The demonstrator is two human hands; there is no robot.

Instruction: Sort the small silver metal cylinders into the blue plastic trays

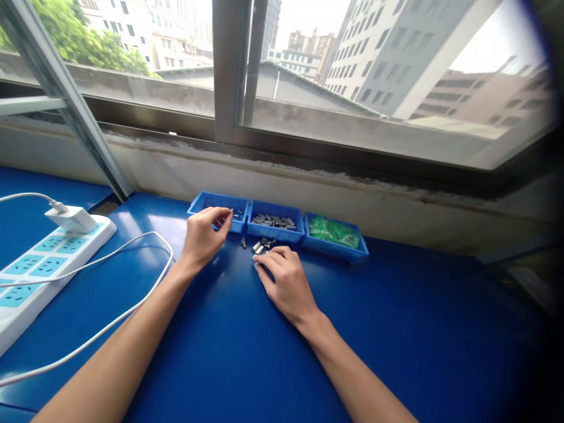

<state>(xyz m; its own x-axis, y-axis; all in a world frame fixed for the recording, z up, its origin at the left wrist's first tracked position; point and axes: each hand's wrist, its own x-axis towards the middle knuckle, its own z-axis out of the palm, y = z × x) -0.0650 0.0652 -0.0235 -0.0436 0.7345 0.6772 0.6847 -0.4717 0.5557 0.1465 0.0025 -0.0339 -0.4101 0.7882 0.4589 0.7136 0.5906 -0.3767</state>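
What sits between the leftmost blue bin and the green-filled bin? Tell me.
The middle blue bin, holding small grey cylindrical pieces, lies there in the head view.

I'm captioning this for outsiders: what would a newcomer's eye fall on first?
Probably the row of three blue bins along the wall under the window, the right one bright with green pieces. Next, the left hand at the left bin and the right hand at small metal parts on the blue tabletop. The white power strip at far left also stands out.
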